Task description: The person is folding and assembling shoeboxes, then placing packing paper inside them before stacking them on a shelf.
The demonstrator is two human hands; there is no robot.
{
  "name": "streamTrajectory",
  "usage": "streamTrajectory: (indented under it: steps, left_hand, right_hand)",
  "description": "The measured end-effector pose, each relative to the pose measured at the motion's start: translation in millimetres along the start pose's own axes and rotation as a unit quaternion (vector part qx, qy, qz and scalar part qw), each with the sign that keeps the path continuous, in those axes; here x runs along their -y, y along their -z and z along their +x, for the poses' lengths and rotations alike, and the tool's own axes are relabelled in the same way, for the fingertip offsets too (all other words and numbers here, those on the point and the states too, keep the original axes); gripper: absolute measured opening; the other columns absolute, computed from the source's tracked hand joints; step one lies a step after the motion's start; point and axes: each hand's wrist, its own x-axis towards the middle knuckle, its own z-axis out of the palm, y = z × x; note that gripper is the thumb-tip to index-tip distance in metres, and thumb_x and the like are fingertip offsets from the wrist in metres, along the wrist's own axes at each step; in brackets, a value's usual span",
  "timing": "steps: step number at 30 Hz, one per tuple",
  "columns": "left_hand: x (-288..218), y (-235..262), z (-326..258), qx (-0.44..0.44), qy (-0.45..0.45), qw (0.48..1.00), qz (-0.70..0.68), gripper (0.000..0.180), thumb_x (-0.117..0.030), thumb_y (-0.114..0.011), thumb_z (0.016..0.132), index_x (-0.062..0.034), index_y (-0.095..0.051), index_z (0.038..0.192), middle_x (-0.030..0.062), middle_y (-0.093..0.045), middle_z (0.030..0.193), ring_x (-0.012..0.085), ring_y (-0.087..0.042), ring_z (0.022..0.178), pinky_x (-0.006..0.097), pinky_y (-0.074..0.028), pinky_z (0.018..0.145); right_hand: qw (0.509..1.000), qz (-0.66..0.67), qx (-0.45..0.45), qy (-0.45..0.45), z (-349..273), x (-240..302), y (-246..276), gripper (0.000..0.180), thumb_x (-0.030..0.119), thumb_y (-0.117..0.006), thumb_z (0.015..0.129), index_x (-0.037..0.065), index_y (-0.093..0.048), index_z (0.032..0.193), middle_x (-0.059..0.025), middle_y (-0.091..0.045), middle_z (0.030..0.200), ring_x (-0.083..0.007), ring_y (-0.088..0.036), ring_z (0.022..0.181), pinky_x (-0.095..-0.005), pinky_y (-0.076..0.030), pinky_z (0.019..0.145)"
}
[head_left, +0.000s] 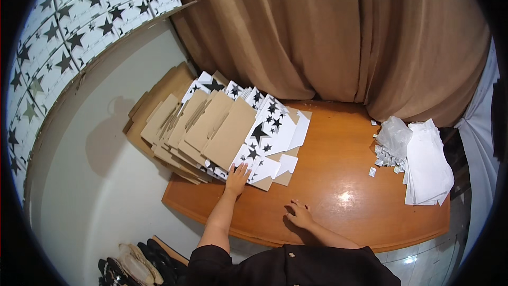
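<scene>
My left hand (pixel 237 179) rests with fingers stretched out on the near edge of a flattened white cardboard box with black stars (pixel 270 127). That box lies at the right of an overlapping pile of flattened boxes, whose plain brown sides (pixel 228 132) show on the left. The hand touches the printed side and is not wrapped round it. To its right, my right hand (pixel 300 215) is low over the wooden table (pixel 338 159) near the front edge. Its fingers are bent a little and apart, with nothing in them.
At the table's right lie a stack of white paper sheets (pixel 427 164), a clear plastic bag (pixel 394 135) and several small white packets (pixel 389 156). A brown curtain (pixel 296 32) hangs behind. Star-printed boxes (pixel 95 16) are stacked at upper left. Shoes (pixel 138 265) stand at lower left.
</scene>
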Motion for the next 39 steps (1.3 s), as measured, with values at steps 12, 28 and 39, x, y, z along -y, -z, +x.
streamTrajectory:
  steps: [12,28,39]
  left_hand:
    - [3.1,104.9,10.4,-0.284,-0.045,0.936,-0.201,0.029,-0.015,-0.064,0.077,-0.0157,-0.061,0.106,-0.0018,-0.062,0.109,0.0195,-0.054,0.106,0.049,-0.032,0.096]
    - [-18.0,192.6,19.9,-0.345,0.129,0.408,-0.835,0.034,-0.036,-0.053,0.093,-0.0024,-0.055,0.089,-0.0009,-0.055,0.082,0.0077,-0.047,0.077,0.023,-0.039,0.072]
    - [-107.7,194.4,51.5,-0.186,-0.068,0.363,-0.910,0.048,-0.043,-0.034,0.096,-0.0033,-0.051,0.117,0.0125,-0.055,0.120,0.0239,-0.051,0.111,0.039,-0.039,0.097]
  right_hand:
    - [0.957,0.178,-0.219,-0.062,0.7,-23.3,45.9,0.026,0.009,-0.055,0.084,0.005,-0.057,0.110,-0.0134,-0.055,0.101,-0.0227,-0.057,0.092,-0.0310,-0.048,0.076]
    - [0.677,0.505,-0.530,-0.072,-93.0,37.9,213.9,0.078,0.066,-0.029,0.087,0.016,-0.014,0.145,-0.0080,-0.009,0.151,-0.0272,-0.006,0.139,-0.0656,-0.013,0.099]
    - [0.442,0.609,-0.658,-0.039,-143.4,16.5,174.7,0.034,0.046,-0.046,0.089,0.014,-0.057,0.090,-0.0012,-0.057,0.076,-0.0153,-0.056,0.070,-0.0435,-0.050,0.074]
